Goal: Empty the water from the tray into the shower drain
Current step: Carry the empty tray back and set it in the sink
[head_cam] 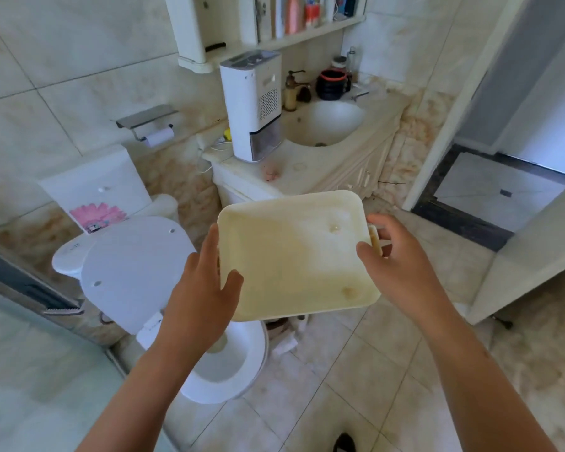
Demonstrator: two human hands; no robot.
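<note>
A cream rectangular plastic tray (294, 252) is held in the air at chest height, roughly level, above the toilet's right side. My left hand (203, 288) grips its left edge, thumb over the rim. On the tray's right side my right hand (395, 262) holds the edge and a small handle there. The tray's inside looks stained, with a thin sheen that may be water; how much I cannot tell. A glass shower panel (30, 353) stands at the lower left; the drain is hidden.
An open white toilet (222, 363) stands below the tray with its lid (134, 265) up. Behind is a vanity with a sink (323, 122) and a white dehumidifier (252, 106). A doorway (503, 187) opens at the right. The floor is tiled.
</note>
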